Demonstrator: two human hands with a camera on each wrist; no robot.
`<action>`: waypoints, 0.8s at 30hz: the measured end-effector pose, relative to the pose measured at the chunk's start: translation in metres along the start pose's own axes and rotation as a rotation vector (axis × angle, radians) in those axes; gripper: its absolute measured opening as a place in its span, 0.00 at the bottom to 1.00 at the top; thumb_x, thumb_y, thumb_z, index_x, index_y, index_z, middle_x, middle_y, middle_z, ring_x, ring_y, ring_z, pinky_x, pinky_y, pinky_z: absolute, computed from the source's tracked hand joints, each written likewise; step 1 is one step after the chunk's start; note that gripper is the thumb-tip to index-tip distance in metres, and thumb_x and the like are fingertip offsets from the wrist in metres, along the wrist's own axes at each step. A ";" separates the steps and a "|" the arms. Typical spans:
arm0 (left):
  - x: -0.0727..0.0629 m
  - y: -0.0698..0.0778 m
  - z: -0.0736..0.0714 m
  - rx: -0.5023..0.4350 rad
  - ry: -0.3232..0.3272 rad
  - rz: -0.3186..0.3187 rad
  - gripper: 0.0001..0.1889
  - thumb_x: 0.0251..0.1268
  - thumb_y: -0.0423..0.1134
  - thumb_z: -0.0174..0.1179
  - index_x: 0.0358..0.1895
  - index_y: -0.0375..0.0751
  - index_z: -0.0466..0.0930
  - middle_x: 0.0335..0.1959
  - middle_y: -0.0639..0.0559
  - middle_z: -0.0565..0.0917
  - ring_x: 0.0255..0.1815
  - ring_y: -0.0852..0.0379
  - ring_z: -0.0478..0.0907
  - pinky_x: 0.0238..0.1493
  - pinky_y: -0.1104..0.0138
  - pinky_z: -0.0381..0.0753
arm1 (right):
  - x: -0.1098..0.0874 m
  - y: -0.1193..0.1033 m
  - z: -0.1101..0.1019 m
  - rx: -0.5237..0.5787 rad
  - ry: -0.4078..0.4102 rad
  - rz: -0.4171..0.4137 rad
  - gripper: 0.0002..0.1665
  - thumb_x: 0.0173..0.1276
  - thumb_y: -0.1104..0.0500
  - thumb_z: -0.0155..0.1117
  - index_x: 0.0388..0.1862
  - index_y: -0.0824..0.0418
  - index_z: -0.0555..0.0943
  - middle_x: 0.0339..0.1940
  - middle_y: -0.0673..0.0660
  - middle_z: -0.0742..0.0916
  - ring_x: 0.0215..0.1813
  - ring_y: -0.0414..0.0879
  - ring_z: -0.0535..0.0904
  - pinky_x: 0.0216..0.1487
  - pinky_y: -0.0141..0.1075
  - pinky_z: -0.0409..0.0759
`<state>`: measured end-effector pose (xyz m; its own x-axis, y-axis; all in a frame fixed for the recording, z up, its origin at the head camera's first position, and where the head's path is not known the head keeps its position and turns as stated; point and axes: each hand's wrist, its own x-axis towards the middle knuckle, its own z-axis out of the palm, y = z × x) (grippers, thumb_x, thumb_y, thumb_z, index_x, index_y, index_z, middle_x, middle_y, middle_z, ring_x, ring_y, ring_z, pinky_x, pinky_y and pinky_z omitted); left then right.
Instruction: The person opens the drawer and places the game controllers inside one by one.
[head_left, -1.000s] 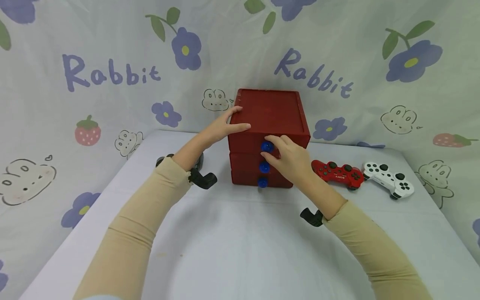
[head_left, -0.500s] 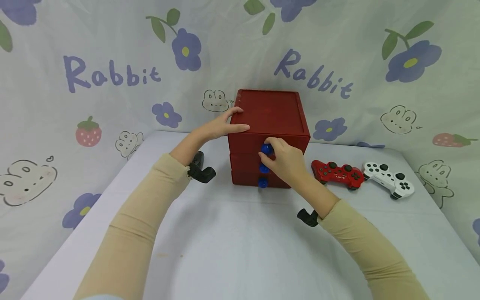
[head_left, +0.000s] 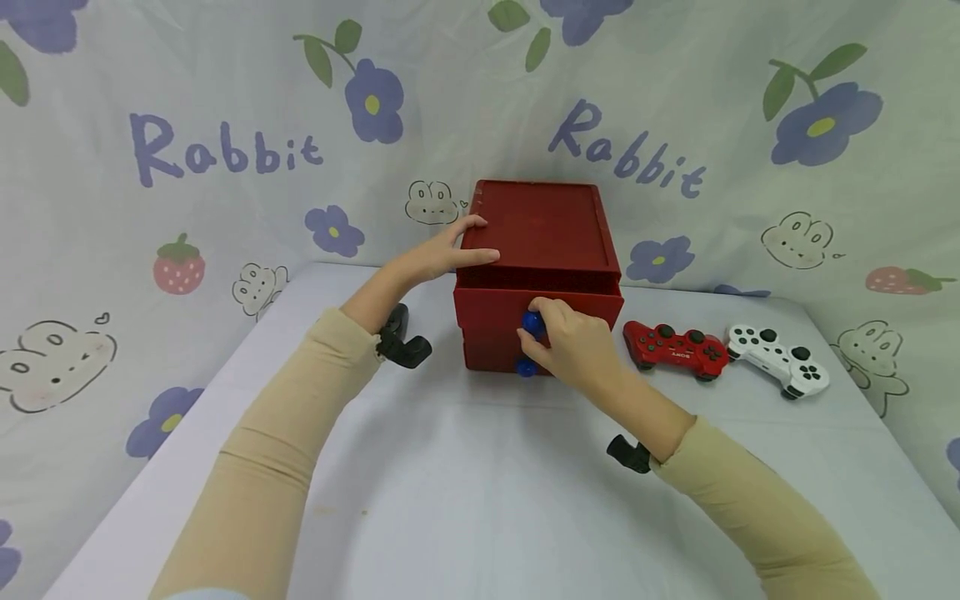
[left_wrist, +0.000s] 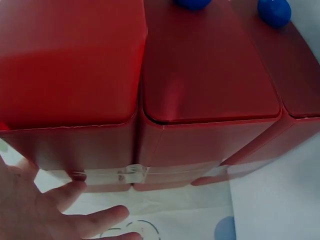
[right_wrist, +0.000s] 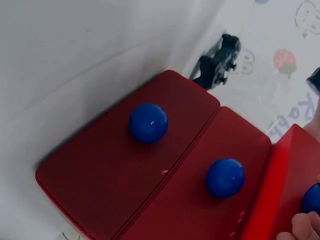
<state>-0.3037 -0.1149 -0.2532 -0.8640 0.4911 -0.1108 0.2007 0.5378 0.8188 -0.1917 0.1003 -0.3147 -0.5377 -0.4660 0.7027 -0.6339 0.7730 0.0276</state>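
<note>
1. Nearest, the left sleeve (head_left: 277, 450) and the right sleeve (head_left: 757, 492) are reaching over the white table (head_left: 465, 492) from either side.
2. The right hand (head_left: 577, 340) is pinching the top knob (head_left: 532, 323), its thumb and fingers closing narrowly on the blue ball; it is working nearer the person than the left hand.
3. The top drawer (head_left: 491, 315) is sitting partly out, its front running lengthwise left to right and a dark gap showing behind it. Its sliding line is running near to far, so the right hand is lying on its near side, right where a straight pull or push would act.
4. Below, the middle knob (right_wrist: 225, 178) and the bottom knob (right_wrist: 148, 123) are showing on drawers that are lying flush with each other.
5. To the right, the red controller (head_left: 678, 350) is lying beside the white controller (head_left: 777, 358); to the left, a dark controller (head_left: 396, 319) is partly hiding behind the left wrist.
6. The left hand (head_left: 442, 254) is resting wide on the red cabinet (head_left: 543, 221), thumb on top, apparently steadying its left side.
7. Farthest, the cabinet is standing before the printed cloth (head_left: 465, 92), slightly right of centre.
</note>
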 end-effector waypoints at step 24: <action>-0.001 -0.002 0.002 -0.063 0.010 0.008 0.37 0.60 0.51 0.53 0.70 0.52 0.46 0.67 0.46 0.54 0.63 0.50 0.59 0.63 0.53 0.61 | -0.024 -0.027 -0.027 -0.089 0.042 -0.188 0.22 0.47 0.52 0.73 0.31 0.65 0.74 0.16 0.53 0.78 0.14 0.40 0.73 0.16 0.27 0.72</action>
<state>-0.3022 -0.1147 -0.2559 -0.8669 0.4886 -0.0986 0.1789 0.4896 0.8534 -0.1469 0.1022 -0.3130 -0.3899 -0.5888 0.7080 -0.6685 0.7098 0.2221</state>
